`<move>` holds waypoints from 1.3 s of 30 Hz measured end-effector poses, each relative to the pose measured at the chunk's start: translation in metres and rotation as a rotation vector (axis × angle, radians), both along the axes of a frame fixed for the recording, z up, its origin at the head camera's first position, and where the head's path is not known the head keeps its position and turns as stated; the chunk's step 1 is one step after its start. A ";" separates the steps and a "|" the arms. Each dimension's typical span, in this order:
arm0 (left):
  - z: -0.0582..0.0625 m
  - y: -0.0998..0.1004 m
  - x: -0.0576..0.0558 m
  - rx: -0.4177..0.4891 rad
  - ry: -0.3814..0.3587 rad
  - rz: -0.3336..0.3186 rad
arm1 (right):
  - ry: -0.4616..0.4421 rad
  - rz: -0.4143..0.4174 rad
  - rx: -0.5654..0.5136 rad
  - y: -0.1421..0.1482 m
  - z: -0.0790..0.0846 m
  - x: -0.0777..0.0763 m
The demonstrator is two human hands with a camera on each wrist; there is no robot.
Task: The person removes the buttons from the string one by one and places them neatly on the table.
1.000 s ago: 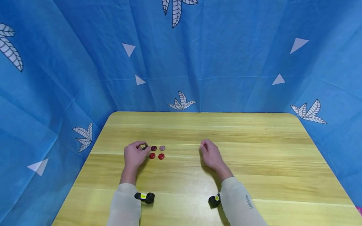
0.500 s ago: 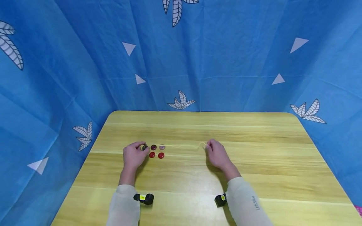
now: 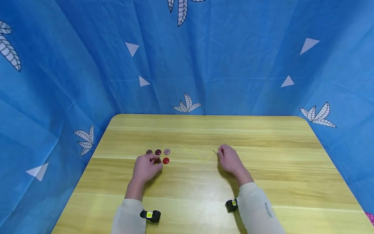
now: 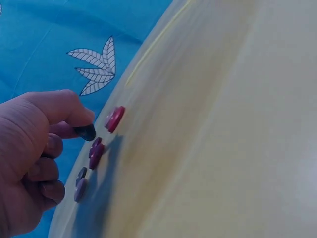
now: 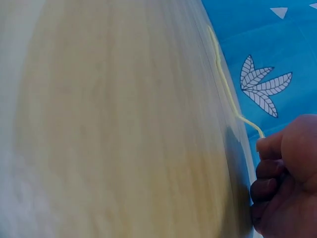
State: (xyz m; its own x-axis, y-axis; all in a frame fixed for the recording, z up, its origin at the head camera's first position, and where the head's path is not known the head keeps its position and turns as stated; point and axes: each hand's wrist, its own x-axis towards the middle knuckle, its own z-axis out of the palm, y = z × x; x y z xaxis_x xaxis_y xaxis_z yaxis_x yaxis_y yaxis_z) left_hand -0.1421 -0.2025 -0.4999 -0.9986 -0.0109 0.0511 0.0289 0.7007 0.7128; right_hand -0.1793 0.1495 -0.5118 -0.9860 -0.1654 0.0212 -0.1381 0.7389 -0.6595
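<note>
My left hand (image 3: 147, 167) is over the front of a small group of buttons. In the left wrist view, its thumb and index finger pinch a dark, rounded button (image 4: 85, 132) above the table. Around it lie a dark button (image 3: 149, 151), a maroon button (image 3: 158, 152), a pale pink button (image 3: 167, 151) and a red button (image 3: 166, 161). The left wrist view shows further buttons (image 4: 80, 190) partly hidden from the head view by the hand. My right hand (image 3: 230, 158) pinches one end of a yellow string (image 3: 201, 159), whose curved length trails leftward across the table.
The light wooden table (image 3: 187, 201) extends widely around both hands. A blue patterned cloth (image 3: 233, 58) hangs behind its far edge and along its sides. Black wrist cameras (image 3: 152, 215) sit on both sleeves.
The string, first taut from the buttons, has slackened and its left end now lies clear of them. My right hand has moved right; my left hand has shifted right and nearer.
</note>
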 end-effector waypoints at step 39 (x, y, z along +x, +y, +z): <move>-0.018 0.013 0.019 -0.075 0.008 -0.109 | -0.003 -0.007 -0.029 0.002 0.004 0.002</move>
State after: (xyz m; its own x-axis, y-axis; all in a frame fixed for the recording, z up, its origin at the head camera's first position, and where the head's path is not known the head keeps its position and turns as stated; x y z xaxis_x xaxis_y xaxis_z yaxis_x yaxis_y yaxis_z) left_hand -0.1235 -0.1891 -0.5181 -0.9933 0.1015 0.0558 0.1131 0.7447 0.6577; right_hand -0.1777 0.1514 -0.5081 -0.9872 -0.1579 0.0226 -0.1308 0.7205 -0.6810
